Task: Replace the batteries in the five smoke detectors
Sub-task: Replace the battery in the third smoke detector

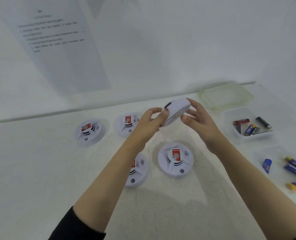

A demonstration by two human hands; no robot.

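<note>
Our forearms reach in from the near edge of the white surface (40, 170), crossing open room at its near middle. Just beyond, the near smoke detector (175, 160) lies face up between our arms, and the half-hidden smoke detector (139, 174) sits partly under the left forearm. Along the right edge, a clear tub (261, 153) holds blue batteries (267, 164); a second tub (230, 116) beyond it holds mixed batteries (249, 129). Above the middle, our left hand (150, 122) and right hand (197, 122) hold the lifted smoke detector (177, 111) tilted, off the surface, fingers closed on opposite rims. The far-left smoke detector (89, 131) and far-middle smoke detector (126, 123) rest towards the back edge. A greenish lid (226, 97) lies by the far right corner. A printed sheet (57, 40) hangs on the wall, its text blurred.
</note>
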